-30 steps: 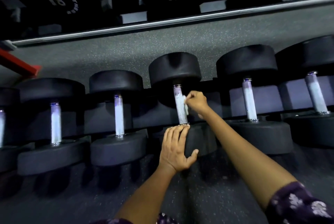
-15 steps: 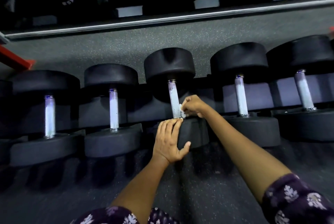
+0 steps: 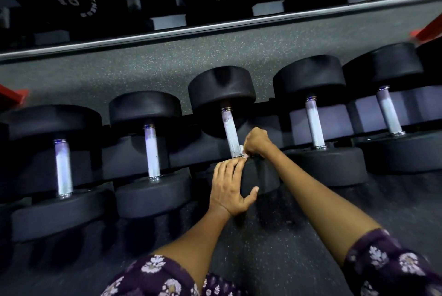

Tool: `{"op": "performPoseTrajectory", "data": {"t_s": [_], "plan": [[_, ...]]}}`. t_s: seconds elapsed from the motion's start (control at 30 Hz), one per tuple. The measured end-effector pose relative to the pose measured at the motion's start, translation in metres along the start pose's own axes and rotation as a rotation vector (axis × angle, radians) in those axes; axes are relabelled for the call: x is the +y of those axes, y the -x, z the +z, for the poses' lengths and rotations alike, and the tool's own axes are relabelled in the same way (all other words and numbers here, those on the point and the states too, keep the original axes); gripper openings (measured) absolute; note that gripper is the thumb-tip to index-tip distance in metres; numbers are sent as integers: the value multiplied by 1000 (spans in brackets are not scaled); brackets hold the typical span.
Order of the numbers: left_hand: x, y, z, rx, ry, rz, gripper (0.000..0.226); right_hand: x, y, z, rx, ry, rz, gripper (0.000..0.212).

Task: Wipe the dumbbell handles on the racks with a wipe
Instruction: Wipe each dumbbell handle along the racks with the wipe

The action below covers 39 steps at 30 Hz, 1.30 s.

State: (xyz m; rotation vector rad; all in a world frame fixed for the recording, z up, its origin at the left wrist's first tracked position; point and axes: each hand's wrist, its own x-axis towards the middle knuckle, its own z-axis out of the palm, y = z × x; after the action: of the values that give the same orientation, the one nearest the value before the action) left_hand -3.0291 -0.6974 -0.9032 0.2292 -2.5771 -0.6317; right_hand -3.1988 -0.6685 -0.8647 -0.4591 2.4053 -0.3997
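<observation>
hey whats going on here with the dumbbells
A person is wiping down dumbbell handles on a low rack. The right hand pinches a small white wipe against the near end of the middle dumbbell's handle, while the left hand rests flat on that dumbbell's near head. Other dumbbells sit in the row on either side.

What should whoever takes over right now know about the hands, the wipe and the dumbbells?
Right hand pinches the wipe at the near end of the middle dumbbell's handle.
Left hand rests open on that dumbbell's near head, steadying it.
Done: the stroke is at the bottom of this handle.
Left: which other handles are wiped cannot be told; two dumbbells lie to the left and two to the right.
</observation>
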Motion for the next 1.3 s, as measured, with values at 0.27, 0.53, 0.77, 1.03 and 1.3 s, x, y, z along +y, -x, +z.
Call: {"op": "performPoseTrajectory", "data": {"t_s": [0.27, 0.53, 0.77, 1.03, 1.3], "plan": [[0, 0, 0, -18, 22, -15, 65, -6, -4, 3, -51, -78, 72, 33], [-2, -1, 0, -27, 53, -28, 66, -17, -13, -4, -184, 139, 75, 15], [-1, -1, -1, -45, 61, -32, 66, 1, -29, -5, -416, -429, 262, 31], [-2, 0, 0, -32, 57, -15, 66, 3, -46, 4, -382, -881, 248, 29], [-2, 0, 0, -34, 63, -16, 66, -4, -67, -1, -504, -956, 174, 35]]}}
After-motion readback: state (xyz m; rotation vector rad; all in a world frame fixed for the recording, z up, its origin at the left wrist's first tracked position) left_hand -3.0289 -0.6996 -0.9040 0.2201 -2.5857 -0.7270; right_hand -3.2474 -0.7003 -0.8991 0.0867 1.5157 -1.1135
